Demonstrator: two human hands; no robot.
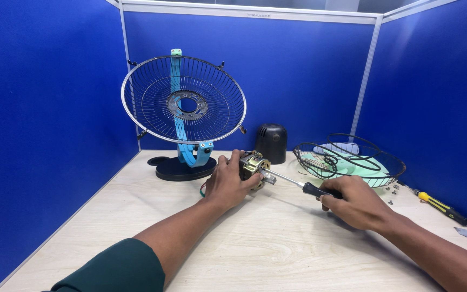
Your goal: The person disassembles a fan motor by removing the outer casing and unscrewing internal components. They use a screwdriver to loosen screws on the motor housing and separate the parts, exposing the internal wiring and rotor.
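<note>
Your left hand [227, 184] grips the brass-coloured fan motor [254, 165] — already off the teal stand [190, 154] — while your right hand [355, 203], closed around the black-handled screwdriver [304, 186], works its screws.

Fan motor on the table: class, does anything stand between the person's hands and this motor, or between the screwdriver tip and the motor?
Nothing visible does. The left hand already grips the fan motor, and the right hand holds the screwdriver, whose shaft runs unobstructed to the motor's side.
</note>
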